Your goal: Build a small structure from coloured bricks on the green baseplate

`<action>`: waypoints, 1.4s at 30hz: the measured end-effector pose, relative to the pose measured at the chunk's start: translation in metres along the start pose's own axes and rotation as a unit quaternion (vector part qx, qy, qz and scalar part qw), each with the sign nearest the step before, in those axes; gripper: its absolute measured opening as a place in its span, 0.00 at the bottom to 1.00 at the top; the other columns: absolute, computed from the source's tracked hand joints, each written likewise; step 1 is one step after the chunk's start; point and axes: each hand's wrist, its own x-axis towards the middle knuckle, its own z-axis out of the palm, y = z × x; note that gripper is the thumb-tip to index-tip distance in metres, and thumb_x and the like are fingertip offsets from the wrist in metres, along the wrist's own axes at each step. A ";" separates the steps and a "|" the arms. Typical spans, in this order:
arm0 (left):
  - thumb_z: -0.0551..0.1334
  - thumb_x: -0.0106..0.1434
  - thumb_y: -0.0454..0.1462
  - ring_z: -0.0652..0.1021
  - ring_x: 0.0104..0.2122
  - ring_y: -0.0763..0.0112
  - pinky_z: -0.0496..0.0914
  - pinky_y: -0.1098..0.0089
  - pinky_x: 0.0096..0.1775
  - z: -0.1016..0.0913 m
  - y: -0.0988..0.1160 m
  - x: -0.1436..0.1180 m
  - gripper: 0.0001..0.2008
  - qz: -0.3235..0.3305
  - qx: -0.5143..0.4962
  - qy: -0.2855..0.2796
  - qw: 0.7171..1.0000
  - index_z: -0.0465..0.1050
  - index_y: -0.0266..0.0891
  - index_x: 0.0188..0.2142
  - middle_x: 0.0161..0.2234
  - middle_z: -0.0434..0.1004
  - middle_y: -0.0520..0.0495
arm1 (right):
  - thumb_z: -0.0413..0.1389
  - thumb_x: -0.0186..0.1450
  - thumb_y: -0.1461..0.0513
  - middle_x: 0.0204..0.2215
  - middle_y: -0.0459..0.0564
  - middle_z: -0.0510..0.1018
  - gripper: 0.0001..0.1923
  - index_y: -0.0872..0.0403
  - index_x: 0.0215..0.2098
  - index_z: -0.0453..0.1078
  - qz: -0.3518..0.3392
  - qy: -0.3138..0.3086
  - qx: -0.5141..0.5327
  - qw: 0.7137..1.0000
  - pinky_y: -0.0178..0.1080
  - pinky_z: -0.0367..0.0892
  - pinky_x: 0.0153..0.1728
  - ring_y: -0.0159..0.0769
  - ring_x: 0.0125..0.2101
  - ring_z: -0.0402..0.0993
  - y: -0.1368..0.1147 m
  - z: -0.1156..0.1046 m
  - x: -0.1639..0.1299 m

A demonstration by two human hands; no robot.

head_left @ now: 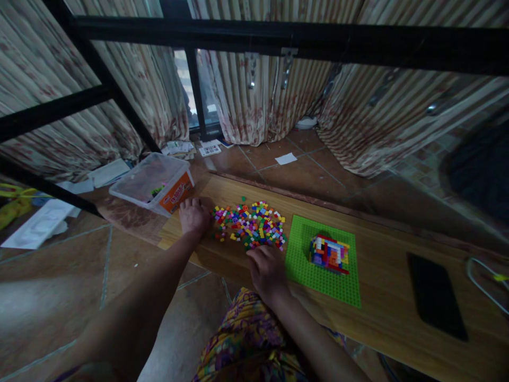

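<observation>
A loose pile of small multicoloured building bricks (258,225) is spread on the wooden bench. At its left side my left hand (194,216) rests by the corner of the bin, fingers curled downward; whatever lies under them is hidden. My right hand (267,269) is at the pile's near edge, with thumb and fingers drawn together, and anything between them is too small to make out. Just right of that hand lies a green baseplate (302,276). A block-shaped model of coloured bricks (329,254) sits on the plate, apart from both hands.
A clear plastic bin (139,180) with an orange label stands at the bench's left end, a few bricks inside. Farther right on the bench (382,276) lie a dark phone (436,294) and a white cable (483,284). Black metal bars (254,34) cross above; papers lie on the tiled floor.
</observation>
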 end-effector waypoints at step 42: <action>0.50 0.62 0.35 0.69 0.46 0.52 0.64 0.55 0.48 0.003 0.001 -0.002 0.17 -0.003 -0.005 0.026 1.000 0.71 0.33 0.46 0.45 0.72 0.35 | 0.49 0.65 0.67 0.35 0.54 0.76 0.10 0.54 0.34 0.72 -0.045 -0.061 -0.046 0.996 0.40 0.63 0.40 0.40 0.39 0.69 -0.004 0.030 0.099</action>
